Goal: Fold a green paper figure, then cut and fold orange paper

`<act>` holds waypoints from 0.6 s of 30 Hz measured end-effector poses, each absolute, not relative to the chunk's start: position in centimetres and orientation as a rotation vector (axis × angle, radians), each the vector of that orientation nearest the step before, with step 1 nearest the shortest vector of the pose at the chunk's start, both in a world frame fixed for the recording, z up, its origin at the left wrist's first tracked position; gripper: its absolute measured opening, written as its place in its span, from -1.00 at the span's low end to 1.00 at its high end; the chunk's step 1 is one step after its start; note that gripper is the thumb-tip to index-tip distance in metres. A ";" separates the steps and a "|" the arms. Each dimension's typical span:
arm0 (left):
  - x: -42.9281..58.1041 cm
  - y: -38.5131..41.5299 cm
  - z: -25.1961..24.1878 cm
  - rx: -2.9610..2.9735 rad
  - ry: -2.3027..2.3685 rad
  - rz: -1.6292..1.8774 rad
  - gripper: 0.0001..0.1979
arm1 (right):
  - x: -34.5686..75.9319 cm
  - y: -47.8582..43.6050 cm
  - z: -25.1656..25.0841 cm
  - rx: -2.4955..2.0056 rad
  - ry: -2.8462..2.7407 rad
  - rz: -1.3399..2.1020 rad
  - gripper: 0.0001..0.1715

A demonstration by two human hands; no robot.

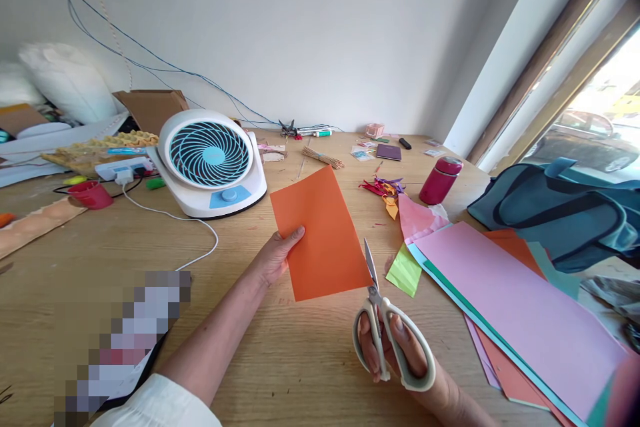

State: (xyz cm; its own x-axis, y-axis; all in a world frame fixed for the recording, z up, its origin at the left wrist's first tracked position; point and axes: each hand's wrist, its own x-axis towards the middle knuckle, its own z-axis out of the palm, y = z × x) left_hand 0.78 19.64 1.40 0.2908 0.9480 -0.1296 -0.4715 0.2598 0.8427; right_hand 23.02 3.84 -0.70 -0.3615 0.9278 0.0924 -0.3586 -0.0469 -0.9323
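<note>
My left hand (281, 255) pinches an orange sheet of paper (325, 240) by its left edge, thumb on top and fingers hidden beneath. The sheet is held above the wooden table, tilted. My right hand (395, 347) has its thumb and fingers through the white handles of a pair of scissors (374, 293). The blades point up and away, at the lower right corner of the orange sheet. Whether they have cut into it I cannot tell.
To the right lie stacked coloured sheets (500, 293), a green paper piece (405, 271), a red flask (440, 180) and a blue bag (545, 207). A white fan (213, 160) with a cable stands left. Colourful scraps (385, 190) and thin sticks (324, 157) lie farther back.
</note>
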 end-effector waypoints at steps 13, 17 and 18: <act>1.1 19.4 1.6 0.773 0.744 1.079 -0.55 | 23.0 3.7 -1.3 -0.740 -1.180 1.564 -0.50; 1.1 19.4 1.7 0.773 0.748 1.080 -0.54 | 23.0 3.5 -1.6 -0.775 -1.197 1.544 -0.47; 1.1 19.4 1.7 0.777 0.745 1.081 -0.53 | 23.0 3.5 -1.6 -0.783 -1.206 1.543 -0.47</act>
State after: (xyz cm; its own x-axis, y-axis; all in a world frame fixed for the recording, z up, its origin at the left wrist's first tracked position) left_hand 1.06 19.41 1.66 0.2929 0.9453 -0.1435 -0.4705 0.2731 0.8391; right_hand 23.00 3.50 -1.56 -0.3043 0.9492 0.0795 -0.3069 -0.0187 -0.9516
